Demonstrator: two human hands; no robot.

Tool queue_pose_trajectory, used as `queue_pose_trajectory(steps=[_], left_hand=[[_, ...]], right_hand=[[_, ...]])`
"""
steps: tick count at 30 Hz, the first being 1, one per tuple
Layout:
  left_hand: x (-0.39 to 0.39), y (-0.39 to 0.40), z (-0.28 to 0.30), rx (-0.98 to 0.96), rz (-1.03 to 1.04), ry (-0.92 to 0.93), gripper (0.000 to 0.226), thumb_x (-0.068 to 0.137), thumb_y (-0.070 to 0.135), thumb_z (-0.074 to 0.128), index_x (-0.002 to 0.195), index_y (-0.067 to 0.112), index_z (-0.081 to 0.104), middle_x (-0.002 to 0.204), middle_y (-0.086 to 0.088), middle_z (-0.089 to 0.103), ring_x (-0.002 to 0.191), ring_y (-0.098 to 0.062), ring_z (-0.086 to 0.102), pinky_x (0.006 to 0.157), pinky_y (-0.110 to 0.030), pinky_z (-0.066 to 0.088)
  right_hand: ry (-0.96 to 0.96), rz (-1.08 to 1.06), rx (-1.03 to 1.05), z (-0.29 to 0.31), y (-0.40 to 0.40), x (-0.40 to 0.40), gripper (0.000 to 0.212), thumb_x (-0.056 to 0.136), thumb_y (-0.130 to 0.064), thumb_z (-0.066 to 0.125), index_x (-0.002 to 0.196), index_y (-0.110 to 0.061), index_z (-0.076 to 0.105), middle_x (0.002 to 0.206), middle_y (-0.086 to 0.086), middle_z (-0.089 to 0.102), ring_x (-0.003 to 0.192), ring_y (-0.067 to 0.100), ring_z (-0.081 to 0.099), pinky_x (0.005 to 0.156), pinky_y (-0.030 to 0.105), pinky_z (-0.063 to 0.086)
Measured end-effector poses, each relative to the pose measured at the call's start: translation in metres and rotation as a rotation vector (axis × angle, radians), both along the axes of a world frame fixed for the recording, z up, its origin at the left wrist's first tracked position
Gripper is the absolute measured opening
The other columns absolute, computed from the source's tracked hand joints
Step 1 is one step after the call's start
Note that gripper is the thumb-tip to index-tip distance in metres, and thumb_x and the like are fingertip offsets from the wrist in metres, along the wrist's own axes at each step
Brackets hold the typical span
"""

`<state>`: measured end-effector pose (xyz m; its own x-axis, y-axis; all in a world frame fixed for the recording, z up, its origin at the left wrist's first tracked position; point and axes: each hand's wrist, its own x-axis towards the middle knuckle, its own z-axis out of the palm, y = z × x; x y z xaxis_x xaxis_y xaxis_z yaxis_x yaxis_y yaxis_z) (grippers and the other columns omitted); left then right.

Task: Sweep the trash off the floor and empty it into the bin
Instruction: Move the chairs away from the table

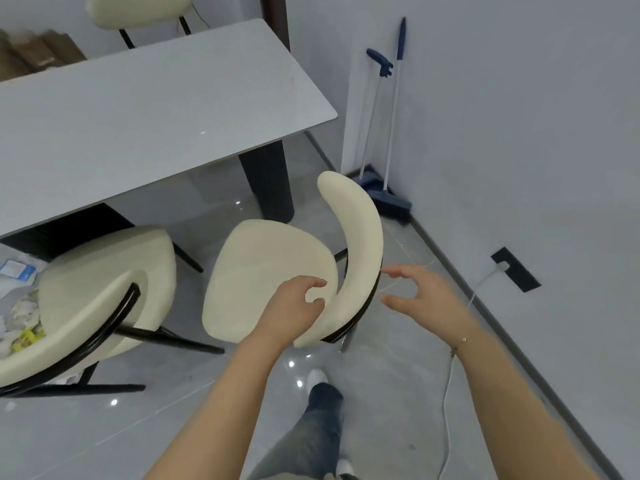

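Observation:
A blue broom (394, 126) and a blue long-handled dustpan (371, 123) lean in the wall corner at the far right. Crumpled paper trash (20, 313) lies on the floor at the left, partly hidden behind a cream chair (104, 289). A second cream chair (273, 278) stands in front of me, turned sideways. My left hand (294, 306) hovers at the inner side of its backrest with loosely curved fingers, holding nothing. My right hand (422, 292) is spread just right of the backrest, apart from it. No bin is in view.
A grey table (138, 116) fills the upper left, with a third chair (138, 12) behind it. A white cable (446, 410) runs over the glossy floor from a black wall socket (516, 270). My leg and shoe (318, 427) are below.

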<state>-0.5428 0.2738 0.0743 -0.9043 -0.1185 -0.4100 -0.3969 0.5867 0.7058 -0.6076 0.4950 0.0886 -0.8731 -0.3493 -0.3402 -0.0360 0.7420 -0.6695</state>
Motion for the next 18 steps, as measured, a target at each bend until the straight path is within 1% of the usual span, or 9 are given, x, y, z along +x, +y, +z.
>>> queue_pose_trajectory(steps=[4, 6, 8, 10, 12, 14, 16, 18], left_hand=[[-0.048, 0.010, -0.024, 0.043, 0.021, -0.072, 0.048, 0.093, 0.017, 0.052, 0.140, 0.020, 0.044, 0.142, 0.006, 0.047, 0.129, -0.008, 0.042, 0.097, -0.014, 0.028], [-0.069, 0.016, -0.030, 0.033, 0.022, -0.087, 0.054, 0.093, 0.019, 0.052, 0.144, 0.020, 0.037, 0.142, 0.004, 0.046, 0.130, -0.012, 0.041, 0.100, -0.019, 0.031], [-0.092, 0.023, -0.036, 0.014, 0.036, -0.099, 0.052, 0.093, 0.019, 0.051, 0.143, 0.018, 0.038, 0.141, 0.001, 0.046, 0.131, -0.017, 0.039, 0.102, -0.026, 0.032], [-0.109, 0.029, -0.042, -0.014, 0.053, -0.122, 0.051, 0.092, 0.020, 0.052, 0.142, 0.018, 0.039, 0.144, 0.000, 0.043, 0.133, -0.018, 0.036, 0.106, -0.029, 0.032], [-0.123, 0.036, -0.051, -0.005, 0.084, -0.193, 0.059, 0.091, 0.024, 0.053, 0.146, 0.020, 0.032, 0.150, 0.002, 0.035, 0.137, -0.017, 0.030, 0.112, -0.033, 0.028], [-0.132, 0.044, -0.061, -0.041, 0.088, -0.274, 0.065, 0.090, 0.029, 0.054, 0.149, 0.023, 0.026, 0.152, 0.004, 0.030, 0.139, -0.017, 0.027, 0.113, -0.033, 0.025], [-0.145, 0.054, -0.069, -0.117, 0.095, -0.346, 0.072, 0.087, 0.034, 0.057, 0.149, 0.025, 0.023, 0.153, 0.006, 0.028, 0.140, -0.017, 0.025, 0.111, -0.034, 0.022], [-0.154, 0.072, -0.080, -0.118, 0.171, -0.420, 0.077, 0.084, 0.034, 0.059, 0.149, 0.027, 0.021, 0.152, 0.006, 0.030, 0.139, -0.018, 0.027, 0.110, -0.034, 0.023]], right_hand=[[-0.057, 0.090, 0.059, -0.019, 0.006, -0.066, 0.053, 0.083, -0.026, 0.071, 0.132, -0.027, 0.053, 0.127, -0.009, 0.053, 0.118, 0.006, 0.046, 0.099, 0.017, 0.032], [0.015, 0.203, 0.130, -0.033, 0.006, -0.093, 0.053, 0.081, -0.029, 0.071, 0.131, -0.026, 0.054, 0.130, -0.007, 0.053, 0.122, 0.010, 0.046, 0.106, 0.022, 0.032], [0.084, 0.360, 0.233, -0.046, 0.002, -0.127, 0.056, 0.080, -0.034, 0.071, 0.132, -0.028, 0.053, 0.137, -0.006, 0.049, 0.127, 0.011, 0.042, 0.110, 0.026, 0.029], [0.099, 0.518, 0.318, -0.054, -0.005, -0.158, 0.061, 0.080, -0.037, 0.069, 0.137, -0.029, 0.047, 0.148, -0.005, 0.038, 0.136, 0.011, 0.032, 0.113, 0.026, 0.021], [0.080, 0.688, 0.380, -0.060, -0.013, -0.188, 0.066, 0.082, -0.036, 0.068, 0.142, -0.028, 0.040, 0.154, -0.005, 0.028, 0.143, 0.012, 0.021, 0.116, 0.029, 0.012], [0.060, 0.852, 0.438, -0.069, -0.022, -0.212, 0.071, 0.083, -0.037, 0.066, 0.145, -0.028, 0.034, 0.157, -0.005, 0.021, 0.146, 0.013, 0.012, 0.117, 0.035, 0.004], [0.040, 1.027, 0.511, -0.082, -0.030, -0.237, 0.077, 0.081, -0.039, 0.066, 0.148, -0.029, 0.028, 0.159, -0.005, 0.014, 0.148, 0.013, 0.004, 0.117, 0.043, -0.003], [0.119, 1.271, 0.625, -0.102, -0.039, -0.260, 0.087, 0.078, -0.042, 0.068, 0.150, -0.030, 0.021, 0.161, -0.004, 0.004, 0.148, 0.015, -0.006, 0.117, 0.052, -0.009]])
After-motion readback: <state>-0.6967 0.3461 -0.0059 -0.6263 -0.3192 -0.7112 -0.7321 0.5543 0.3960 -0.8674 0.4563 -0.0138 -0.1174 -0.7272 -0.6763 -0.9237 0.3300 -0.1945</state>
